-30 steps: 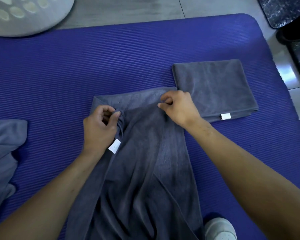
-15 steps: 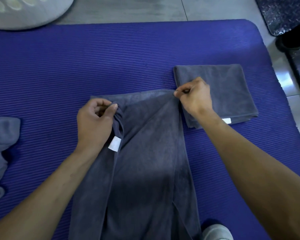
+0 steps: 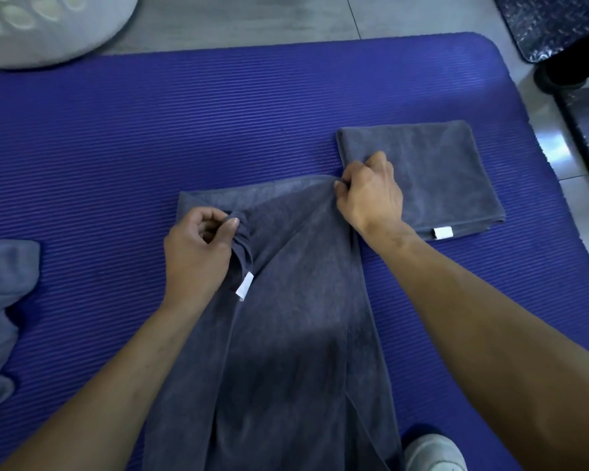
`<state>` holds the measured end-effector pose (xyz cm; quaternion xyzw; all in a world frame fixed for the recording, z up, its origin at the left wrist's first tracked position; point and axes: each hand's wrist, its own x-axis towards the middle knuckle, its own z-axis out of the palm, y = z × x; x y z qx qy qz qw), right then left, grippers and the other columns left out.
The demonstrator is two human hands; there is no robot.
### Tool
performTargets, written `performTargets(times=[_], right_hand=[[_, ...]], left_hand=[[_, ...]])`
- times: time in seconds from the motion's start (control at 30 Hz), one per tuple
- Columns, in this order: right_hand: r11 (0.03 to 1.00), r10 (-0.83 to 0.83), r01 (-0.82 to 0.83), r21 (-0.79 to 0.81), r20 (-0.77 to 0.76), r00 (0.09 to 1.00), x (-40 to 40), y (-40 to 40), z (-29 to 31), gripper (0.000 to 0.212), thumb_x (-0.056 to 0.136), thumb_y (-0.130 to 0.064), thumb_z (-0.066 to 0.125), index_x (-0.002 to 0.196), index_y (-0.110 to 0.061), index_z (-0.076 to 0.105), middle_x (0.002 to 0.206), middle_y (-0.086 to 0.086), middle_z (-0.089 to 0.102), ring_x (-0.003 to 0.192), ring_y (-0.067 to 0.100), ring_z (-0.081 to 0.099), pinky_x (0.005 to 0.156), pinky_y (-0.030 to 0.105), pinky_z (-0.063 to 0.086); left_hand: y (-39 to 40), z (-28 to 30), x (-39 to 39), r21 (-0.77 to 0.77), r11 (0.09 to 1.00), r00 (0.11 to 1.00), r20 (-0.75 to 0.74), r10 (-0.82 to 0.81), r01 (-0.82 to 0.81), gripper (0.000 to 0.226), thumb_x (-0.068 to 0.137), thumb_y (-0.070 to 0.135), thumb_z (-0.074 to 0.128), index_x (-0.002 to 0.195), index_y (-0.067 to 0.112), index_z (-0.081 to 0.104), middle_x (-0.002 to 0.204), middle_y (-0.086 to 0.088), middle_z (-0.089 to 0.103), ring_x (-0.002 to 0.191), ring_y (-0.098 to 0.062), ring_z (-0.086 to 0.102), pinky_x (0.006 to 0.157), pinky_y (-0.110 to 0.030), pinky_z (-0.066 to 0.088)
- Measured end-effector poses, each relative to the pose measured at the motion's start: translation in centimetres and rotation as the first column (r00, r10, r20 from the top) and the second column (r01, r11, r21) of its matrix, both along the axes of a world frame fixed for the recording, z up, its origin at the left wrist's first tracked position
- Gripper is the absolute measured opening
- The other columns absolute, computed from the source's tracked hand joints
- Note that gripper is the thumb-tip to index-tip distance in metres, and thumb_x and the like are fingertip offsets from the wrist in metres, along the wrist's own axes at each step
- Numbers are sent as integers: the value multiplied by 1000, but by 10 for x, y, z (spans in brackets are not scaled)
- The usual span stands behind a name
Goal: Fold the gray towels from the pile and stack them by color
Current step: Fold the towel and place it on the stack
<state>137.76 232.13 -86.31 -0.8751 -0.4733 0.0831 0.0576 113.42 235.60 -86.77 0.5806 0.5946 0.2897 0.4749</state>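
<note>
2 hands pinch the dark towel [image 3: 286, 300]: right hand [image 3: 371, 195] has pulled its corner rightward; left hand [image 3: 198, 253] stays.

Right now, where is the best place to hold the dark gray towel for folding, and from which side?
Grip the dark gray towel at its two far corners, from above. The right hand pinches one; the left hand holds bunched cloth short of the far-left corner.

We've slid our right hand [image 3: 369, 195] out along the dark gray towel [image 3: 296, 300] edge from mid-span to the far right corner, now overlapping the folded towel [image 3: 436, 171]. Top edge pulled taut, center wrinkles flattened. Left hand [image 3: 198, 256] nudged slightly outward.
</note>
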Motion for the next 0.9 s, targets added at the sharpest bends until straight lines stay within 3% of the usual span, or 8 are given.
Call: performTargets(times=[0.13, 0.23, 0.4, 0.53, 0.67, 0.77, 0.83, 0.9], right_hand=[[996, 91, -89, -20, 214, 973, -10, 1, -7, 17, 96, -19, 54, 100, -4, 62, 112, 15, 52, 100, 33, 50, 81, 41, 39], [983, 156, -179, 52, 292, 944, -22, -6, -11, 5, 89, -8, 59, 91, -5, 62, 97, 14, 58, 86, 33, 54, 75, 41, 40], [991, 130, -130, -6, -57, 990, -27, -9, 29, 11, 99, -10, 47, 106, -6, 53, 109, 15, 59, 93, 38, 60, 66, 36, 34], [979, 159, -174, -107, -138, 978, -38, -7, 95, 6, 95, -6, 47, 97, -5, 53, 110, 20, 60, 100, 41, 60, 67, 36, 38], [958, 131, -184, -221, -232, 964, -62, -14, 166, 23, 95, -7, 48, 117, -1, 56, 124, 20, 56, 109, 37, 59, 75, 34, 46], [932, 188, -249, -264, -236, 953, -78, -37, 221, 25, 95, -10, 46, 117, 0, 52, 127, 21, 55, 112, 38, 58, 83, 35, 47], [952, 150, -215, -219, -280, 948, -88, -59, 259, 21, 93, -6, 42, 111, -2, 52, 120, 24, 61, 102, 38, 63, 87, 37, 52], [980, 95, -156, -123, -399, 912, -99, -86, 294, 21, 92, -1, 36, 107, -2, 50, 100, 26, 69, 75, 35, 69, 78, 42, 59]], left_hand=[[0, -1, 0, -17, 1000, 999, -41, -4, 3, 7, 89, 20, 72, 87, 20, 65, 81, 9, 68, 74, -2, 64, 70, -15, 51], [5, 2, 1, -56, 998, 997, -69, -22, 18, 7, 89, 20, 72, 93, 17, 68, 84, 5, 71, 79, -5, 67, 72, -14, 50], [14, 22, -1, -182, 981, 975, -196, -107, 71, 5, 89, 22, 71, 84, 20, 72, 67, 6, 68, 57, -2, 62, 63, -24, 51], [22, 66, -12, -392, 919, 917, -346, -200, 53, 14, 91, 16, 67, 85, 5, 72, 59, -5, 63, 45, -13, 53, 48, -24, 43], [19, 142, -34, -375, 927, 811, -533, -240, 28, 24, 92, 10, 59, 69, 2, 66, 52, -8, 65, 32, -14, 53, 34, -19, 40], [3, 208, -50, -385, 923, 826, -522, -212, -7, 34, 93, 5, 50, 60, 3, 58, 41, -6, 60, 26, -10, 51, 26, -17, 33], [-15, 246, -62, -371, 929, 871, -452, -191, 11, 36, 94, 1, 44, 62, 2, 57, 51, -11, 67, 31, -11, 56, 28, -18, 38], [-36, 280, -75, -309, 951, 921, -376, -98, -25, 27, 92, 0, 43, 71, 1, 61, 66, -20, 71, 46, -21, 66, 42, -24, 53]])
